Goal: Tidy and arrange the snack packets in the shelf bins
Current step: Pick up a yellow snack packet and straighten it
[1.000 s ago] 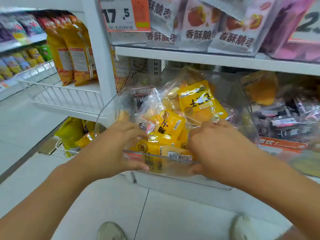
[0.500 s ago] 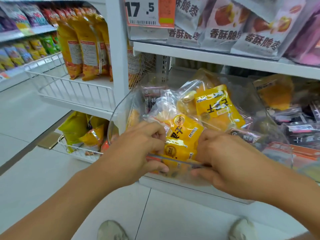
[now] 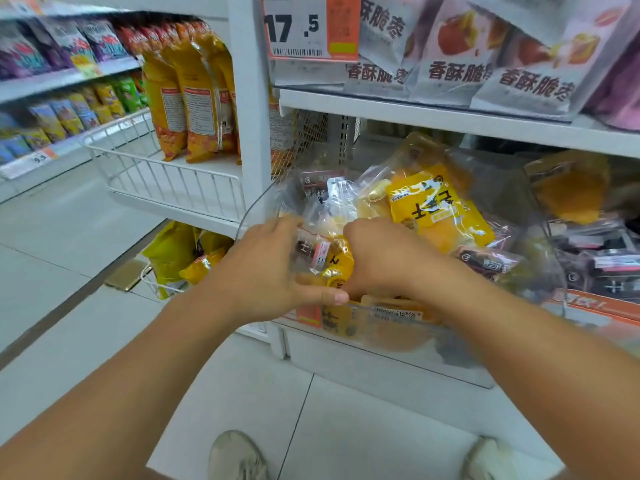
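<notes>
Both hands meet at the front of the clear shelf bin (image 3: 408, 336). The left hand (image 3: 263, 271) and right hand (image 3: 384, 261) curl their fingers around a small yellow snack packet (image 3: 337, 263), gripping it just above the bin's front rim among other packets.

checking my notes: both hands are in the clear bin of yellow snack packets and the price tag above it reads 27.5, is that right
Not quite. The price tag on the shelf above reads 17.5, not 27.5, as the head view shows. The rest stands: the left hand and the right hand are both in the clear bin among the yellow snack packets.
</notes>
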Available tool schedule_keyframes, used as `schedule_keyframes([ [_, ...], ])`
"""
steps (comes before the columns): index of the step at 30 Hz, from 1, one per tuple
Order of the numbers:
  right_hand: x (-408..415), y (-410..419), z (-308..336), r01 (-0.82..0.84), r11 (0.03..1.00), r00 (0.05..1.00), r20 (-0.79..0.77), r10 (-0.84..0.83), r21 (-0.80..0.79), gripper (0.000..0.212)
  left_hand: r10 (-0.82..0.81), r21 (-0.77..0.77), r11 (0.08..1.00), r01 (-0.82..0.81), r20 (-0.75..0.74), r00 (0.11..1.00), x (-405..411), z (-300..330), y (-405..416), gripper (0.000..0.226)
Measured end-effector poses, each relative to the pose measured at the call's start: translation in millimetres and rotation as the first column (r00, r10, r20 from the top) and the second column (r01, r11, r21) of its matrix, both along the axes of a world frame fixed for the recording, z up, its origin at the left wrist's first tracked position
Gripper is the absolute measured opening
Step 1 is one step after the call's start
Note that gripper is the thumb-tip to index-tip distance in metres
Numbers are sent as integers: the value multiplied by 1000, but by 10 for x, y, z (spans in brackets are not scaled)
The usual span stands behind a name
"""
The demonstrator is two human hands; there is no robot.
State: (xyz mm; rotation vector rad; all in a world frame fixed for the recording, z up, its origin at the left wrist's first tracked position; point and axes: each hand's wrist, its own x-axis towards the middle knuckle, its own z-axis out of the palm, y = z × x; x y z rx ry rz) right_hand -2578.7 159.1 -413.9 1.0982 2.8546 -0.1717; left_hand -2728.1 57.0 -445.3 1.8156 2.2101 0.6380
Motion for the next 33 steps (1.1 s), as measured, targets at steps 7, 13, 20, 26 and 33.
schedule_keyframes([
  [7, 239, 311, 94, -39, 977, 988, -153, 7, -209, 41, 7, 11, 1000, -7, -21, 1000, 92, 142, 103, 114],
  [13, 911, 515, 454, 103, 957, 889, -407, -210, -271, 41, 10, -99, 995, -12, -21, 1000, 12, 74, 115, 133],
  [20, 1161, 618, 274, 412, 790, 674, -431, -600, -455, 39, 64, -127, 989, -70, -54, 997, 27, -13, 195, 67],
  [26, 797, 293, 101, 463, 869, 873, -260, -413, 173, 64, 107, -50, 993, -110, -74, 992, 40, 33, 250, 70],
  [33, 449, 58, 177, -77, 974, 969, -213, 123, 215, 54, 346, -186, 911, -367, -139, 928, 100, 39, 334, 55],
])
